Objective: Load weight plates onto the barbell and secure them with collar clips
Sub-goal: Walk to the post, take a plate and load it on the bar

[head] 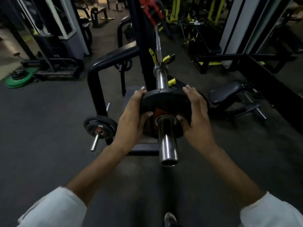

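Note:
A chrome barbell sleeve (167, 141) points toward me, its open end nearest. A small black weight plate (164, 100) with a red centre label is threaded on the sleeve, roughly halfway along. My left hand (131, 117) grips the plate's left rim and my right hand (195, 115) grips its right rim, thumbs near the hub. Beyond the plate, the sleeve runs to the barbell's collar (160, 68), and the thin shaft rests on the black rack's yellow hooks (168, 58). No collar clip is visible.
A black rack frame (96, 79) stands to the left with several small plates (100, 126) stored on a peg. Green plates (19, 77) lie on the floor far left. A padded bench (227, 94) sits to the right. Dark rubber floor surrounds me.

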